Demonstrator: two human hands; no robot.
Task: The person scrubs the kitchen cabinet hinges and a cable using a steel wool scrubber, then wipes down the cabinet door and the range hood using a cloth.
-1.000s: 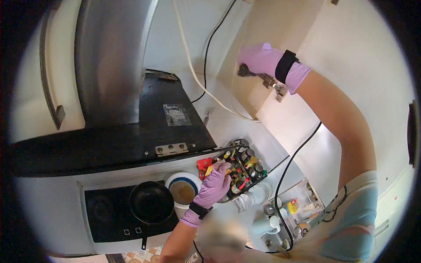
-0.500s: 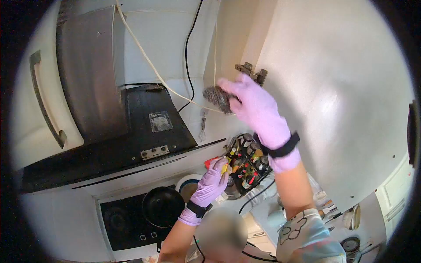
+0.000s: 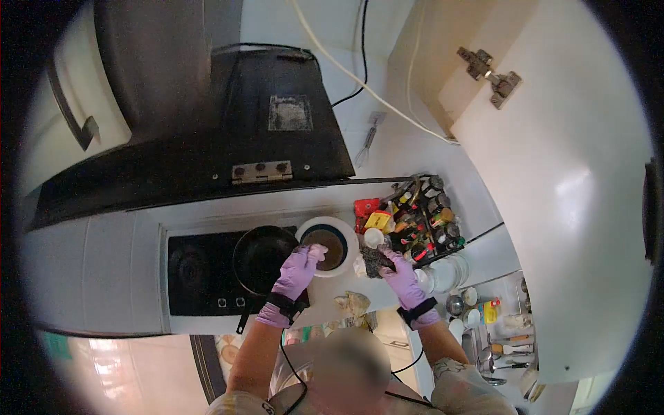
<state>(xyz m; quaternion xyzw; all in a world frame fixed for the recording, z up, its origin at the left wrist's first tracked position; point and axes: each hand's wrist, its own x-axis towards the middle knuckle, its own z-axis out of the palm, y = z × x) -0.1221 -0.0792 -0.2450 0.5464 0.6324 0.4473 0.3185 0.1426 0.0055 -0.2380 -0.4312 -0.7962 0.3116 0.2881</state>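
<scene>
Both hands wear thin purple gloves. My left hand (image 3: 300,268) is over the near left edge of a white-rimmed round pot (image 3: 350,238) with brownish liquid inside; its fingers are bunched together, and what they hold, if anything, is hidden. Farther right, my right hand (image 3: 401,275) grips a dark mesh scrubber (image 3: 375,261), just below a small white cup (image 3: 373,238). A yellow-labelled item (image 3: 377,220) and a red packet (image 3: 366,206) lie beyond it, beside a rack of bottles (image 3: 422,225).
A black pan (image 3: 260,260) sits on the dark stove (image 3: 197,273) at left. The open cabinet door (image 3: 560,173) hangs at right, and the black range hood (image 3: 242,145) juts out above the stove. Stacked white bowls (image 3: 446,274) and utensils (image 3: 512,348) are at right.
The view has shifted. My right hand has come down from the cabinet hinge to the counter with the scrubber. My left hand has moved from beside the bottles to the pot.
</scene>
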